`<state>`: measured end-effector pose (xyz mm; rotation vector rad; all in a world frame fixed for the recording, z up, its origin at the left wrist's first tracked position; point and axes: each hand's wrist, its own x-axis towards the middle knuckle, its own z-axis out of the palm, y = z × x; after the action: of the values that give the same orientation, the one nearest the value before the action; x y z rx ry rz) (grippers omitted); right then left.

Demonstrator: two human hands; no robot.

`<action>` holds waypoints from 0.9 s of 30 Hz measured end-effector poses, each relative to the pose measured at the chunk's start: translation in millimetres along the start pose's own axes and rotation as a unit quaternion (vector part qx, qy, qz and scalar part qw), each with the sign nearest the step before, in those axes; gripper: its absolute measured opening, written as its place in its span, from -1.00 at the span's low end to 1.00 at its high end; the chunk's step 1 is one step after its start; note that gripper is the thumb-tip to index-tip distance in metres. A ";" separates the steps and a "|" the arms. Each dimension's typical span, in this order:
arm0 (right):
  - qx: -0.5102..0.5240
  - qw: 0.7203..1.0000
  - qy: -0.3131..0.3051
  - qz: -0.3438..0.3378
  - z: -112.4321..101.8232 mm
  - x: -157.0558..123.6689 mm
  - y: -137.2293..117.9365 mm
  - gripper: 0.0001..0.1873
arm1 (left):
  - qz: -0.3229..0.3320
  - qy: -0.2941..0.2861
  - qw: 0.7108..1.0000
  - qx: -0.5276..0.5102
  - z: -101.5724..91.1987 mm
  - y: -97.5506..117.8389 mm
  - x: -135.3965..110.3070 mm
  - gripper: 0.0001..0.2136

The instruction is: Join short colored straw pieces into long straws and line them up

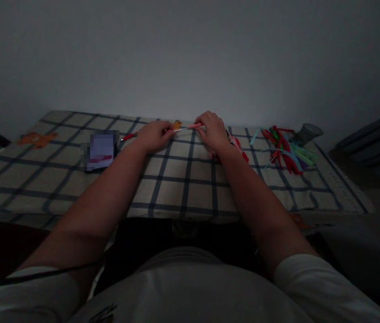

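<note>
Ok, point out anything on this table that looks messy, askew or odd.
The paper strips at the right end lie in a loose tangled heap beside the glass jar, crossing every way. Both hands, left and right, pinch one pink strip between them. Nothing looks spilled or damaged, though the light is dim.

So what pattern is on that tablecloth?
A check: dark blue lines crossing on a beige tablecloth, seen in the head view, the only one.
</note>
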<state>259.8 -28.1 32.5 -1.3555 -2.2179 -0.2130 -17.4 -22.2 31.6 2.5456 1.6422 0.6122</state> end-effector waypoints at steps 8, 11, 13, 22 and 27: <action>-0.022 0.998 -0.039 0.044 -8.1 -0.6 -5.6 -0.54 | -0.009 -0.004 1.000 -0.007 -2.2 -4.4 1.8 -0.59; -0.043 0.993 -0.094 0.050 -10.0 -1.9 -8.5 -0.49 | -0.012 -0.009 1.000 -0.003 -2.5 -5.2 2.0 -0.61; -0.061 0.988 -0.135 0.046 -11.6 -3.3 -11.6 -0.48 | -0.014 -0.016 1.000 0.003 -2.6 -5.1 1.7 -0.63; -0.092 0.977 -0.186 0.042 -13.5 -6.0 -21.1 -0.54 | -0.023 -0.041 0.998 0.038 0.4 -2.4 -0.4 -0.62; -0.094 0.977 -0.185 0.043 -9.8 -5.7 -18.4 -0.62 | 0.022 -0.048 0.998 0.030 4.4 -5.9 -0.2 -0.62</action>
<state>249.4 -45.4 40.4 -1.7078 -2.4833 -0.1508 -21.0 -19.0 26.0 2.6151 1.6002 0.4424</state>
